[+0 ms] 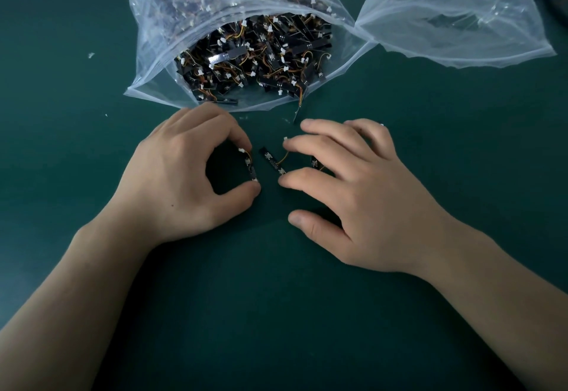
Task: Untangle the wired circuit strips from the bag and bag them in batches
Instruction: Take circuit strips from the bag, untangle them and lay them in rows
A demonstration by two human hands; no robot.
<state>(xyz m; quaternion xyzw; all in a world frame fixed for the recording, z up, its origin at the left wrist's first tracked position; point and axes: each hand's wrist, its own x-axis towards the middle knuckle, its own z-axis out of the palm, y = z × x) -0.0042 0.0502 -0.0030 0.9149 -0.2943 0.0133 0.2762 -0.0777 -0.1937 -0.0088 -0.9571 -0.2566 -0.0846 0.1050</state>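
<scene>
Big open zip bag sits on the green bench, stuffed with tangled wired circuit strips. Just in front of its mouth, the left hand pinches one strip between thumb and forefinger. The right hand is spread fairly flat, fingertips resting on a second strip right beside it. Another clear bag lies right of the big one.
</scene>
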